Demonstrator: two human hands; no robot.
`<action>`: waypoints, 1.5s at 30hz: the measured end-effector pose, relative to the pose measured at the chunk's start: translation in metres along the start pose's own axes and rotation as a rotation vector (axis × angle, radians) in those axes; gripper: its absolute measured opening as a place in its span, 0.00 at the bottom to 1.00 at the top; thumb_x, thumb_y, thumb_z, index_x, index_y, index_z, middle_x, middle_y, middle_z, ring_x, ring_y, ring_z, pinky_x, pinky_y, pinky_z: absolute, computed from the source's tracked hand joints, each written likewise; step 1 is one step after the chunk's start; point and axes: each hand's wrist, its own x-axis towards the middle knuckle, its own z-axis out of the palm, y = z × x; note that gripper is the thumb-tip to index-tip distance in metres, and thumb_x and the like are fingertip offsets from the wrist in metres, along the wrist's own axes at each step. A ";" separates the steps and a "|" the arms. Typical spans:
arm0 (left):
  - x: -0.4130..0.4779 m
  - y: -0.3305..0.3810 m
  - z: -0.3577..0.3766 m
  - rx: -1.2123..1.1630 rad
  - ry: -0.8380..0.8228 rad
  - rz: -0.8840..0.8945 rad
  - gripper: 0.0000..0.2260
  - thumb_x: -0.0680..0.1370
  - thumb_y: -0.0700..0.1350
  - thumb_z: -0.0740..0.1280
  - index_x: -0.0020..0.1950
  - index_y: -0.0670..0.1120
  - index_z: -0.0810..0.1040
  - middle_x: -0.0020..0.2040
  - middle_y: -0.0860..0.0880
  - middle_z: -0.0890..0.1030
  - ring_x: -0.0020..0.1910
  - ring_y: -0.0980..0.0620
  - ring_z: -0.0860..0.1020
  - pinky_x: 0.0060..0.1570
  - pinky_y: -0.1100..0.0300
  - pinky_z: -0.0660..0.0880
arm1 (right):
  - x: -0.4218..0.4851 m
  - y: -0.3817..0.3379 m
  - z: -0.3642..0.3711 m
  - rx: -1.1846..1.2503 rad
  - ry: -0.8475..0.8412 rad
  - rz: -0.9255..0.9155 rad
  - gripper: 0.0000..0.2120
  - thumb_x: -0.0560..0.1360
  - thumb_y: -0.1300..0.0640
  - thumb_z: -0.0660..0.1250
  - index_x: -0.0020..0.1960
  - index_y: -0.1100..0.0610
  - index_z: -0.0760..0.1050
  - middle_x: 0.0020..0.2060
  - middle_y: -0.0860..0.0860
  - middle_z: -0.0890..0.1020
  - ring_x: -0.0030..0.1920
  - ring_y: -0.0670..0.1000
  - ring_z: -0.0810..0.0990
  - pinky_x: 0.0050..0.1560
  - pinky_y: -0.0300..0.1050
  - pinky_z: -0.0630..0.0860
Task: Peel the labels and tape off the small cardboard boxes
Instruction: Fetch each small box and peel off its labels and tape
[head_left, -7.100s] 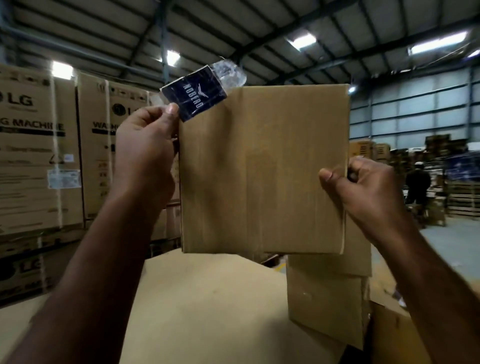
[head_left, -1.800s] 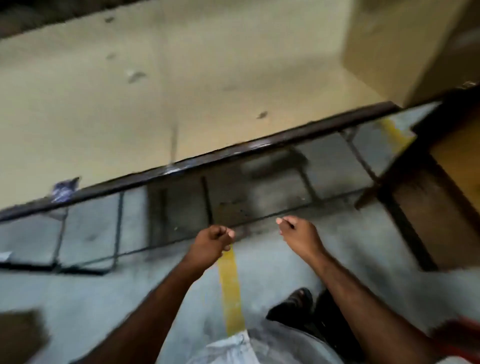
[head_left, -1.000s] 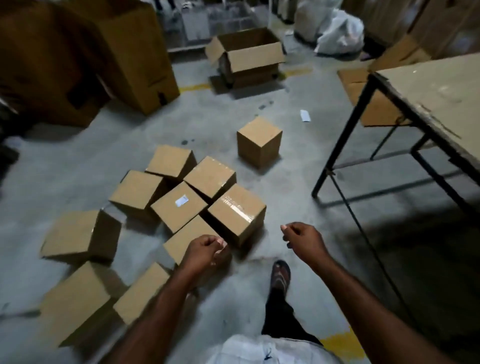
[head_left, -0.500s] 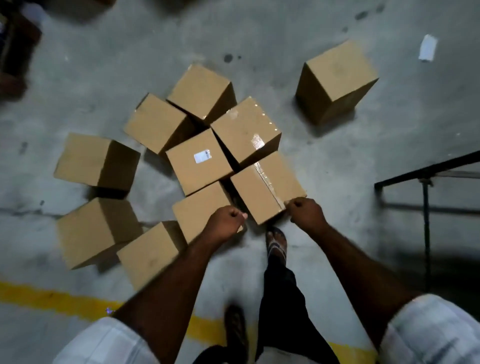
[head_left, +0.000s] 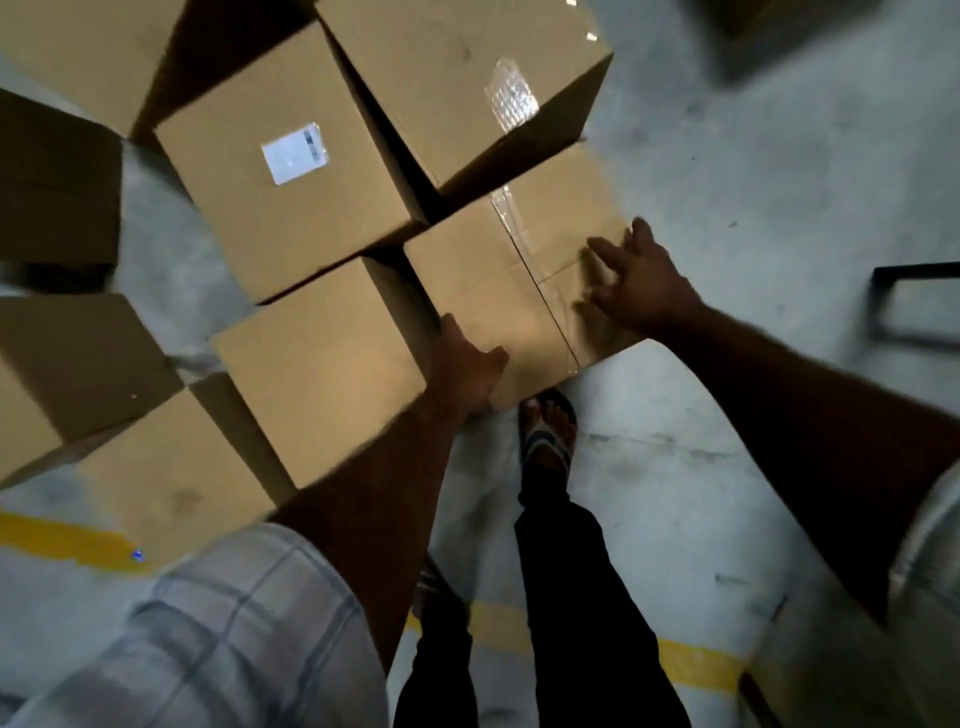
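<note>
The left hand (head_left: 464, 364) is laid, fingers straight, against the near left edge of the taped box (head_left: 480, 280), while the right hand (head_left: 640, 278) is spread empty over its right half, the tape strip (head_left: 537, 280) being run lengthwise between them, nearer the right.

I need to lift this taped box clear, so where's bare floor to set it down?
Bare concrete floor lies right of the taped box, up to the black metal frame. More lies right of the sandalled foot, before the yellow line. Left is crowded: the labelled box and its neighbours sit packed together, with only narrow gaps.
</note>
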 end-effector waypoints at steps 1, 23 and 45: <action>0.003 0.002 0.006 0.022 -0.007 0.006 0.41 0.74 0.50 0.75 0.79 0.43 0.55 0.75 0.40 0.65 0.72 0.41 0.68 0.67 0.55 0.69 | 0.008 0.002 0.003 -0.021 -0.031 -0.019 0.36 0.74 0.42 0.71 0.78 0.44 0.60 0.79 0.58 0.47 0.76 0.64 0.57 0.72 0.64 0.63; -0.234 0.173 -0.164 -0.207 0.026 0.605 0.33 0.63 0.65 0.72 0.67 0.56 0.79 0.79 0.57 0.63 0.77 0.54 0.61 0.78 0.47 0.58 | -0.250 -0.071 -0.265 0.024 0.278 0.054 0.28 0.77 0.32 0.57 0.75 0.40 0.66 0.78 0.42 0.60 0.72 0.64 0.63 0.68 0.56 0.65; -0.683 0.280 -0.225 0.568 -0.358 1.459 0.31 0.72 0.61 0.74 0.71 0.49 0.77 0.70 0.52 0.76 0.65 0.54 0.74 0.59 0.61 0.68 | -0.793 -0.135 -0.353 0.302 0.909 0.623 0.23 0.77 0.37 0.64 0.63 0.51 0.80 0.60 0.51 0.82 0.55 0.54 0.78 0.60 0.53 0.75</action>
